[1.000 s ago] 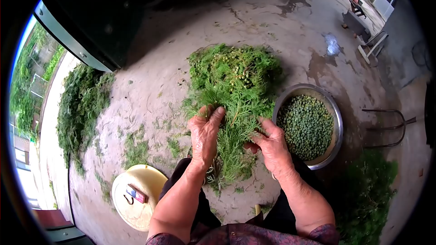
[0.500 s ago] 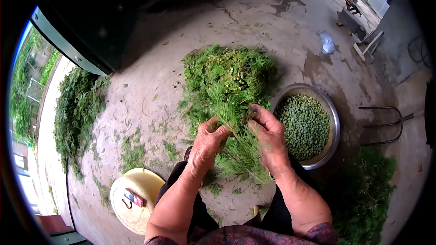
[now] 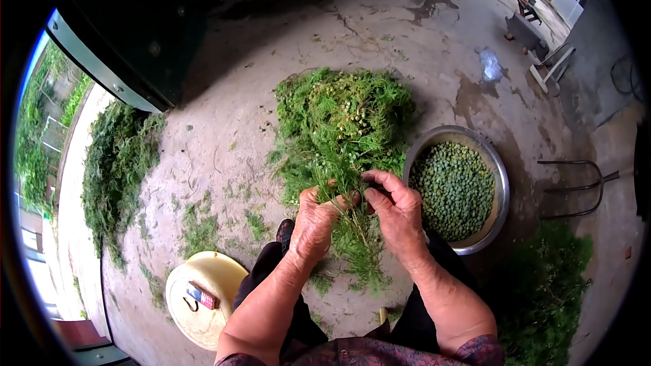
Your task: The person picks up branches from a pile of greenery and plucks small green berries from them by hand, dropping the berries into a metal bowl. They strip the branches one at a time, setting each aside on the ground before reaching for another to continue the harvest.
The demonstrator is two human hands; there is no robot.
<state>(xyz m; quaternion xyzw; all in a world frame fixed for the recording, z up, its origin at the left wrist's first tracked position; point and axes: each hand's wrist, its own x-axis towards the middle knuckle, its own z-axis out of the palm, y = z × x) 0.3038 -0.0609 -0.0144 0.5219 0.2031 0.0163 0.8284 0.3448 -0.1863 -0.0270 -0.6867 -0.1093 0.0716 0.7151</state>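
Between my knees, my left hand [image 3: 317, 222] is closed around a feathery green sprig [image 3: 358, 247] whose lower end hangs toward the floor. My right hand [image 3: 395, 205] is at the sprig's right side, thumb and fingers pinched together; what sits between those fingertips is too small to make out. Just beyond my hands lies a heap of green branches [image 3: 346, 108] with pale round fruits among the leaves. To the right of my right hand stands a metal basin [image 3: 503, 193] holding many small green berries [image 3: 453, 190].
A cream upturned basin or stool [image 3: 196, 325] with a small box [image 3: 202, 296] on it is at lower left. More greenery piles lie at far left [image 3: 115, 169] and lower right [image 3: 549, 291]. A metal fork [image 3: 597, 186] lies at right.
The sprig has turned darker side up and hangs more steeply. My left hand has shifted slightly down, and my right hand has drawn a little left and downward.
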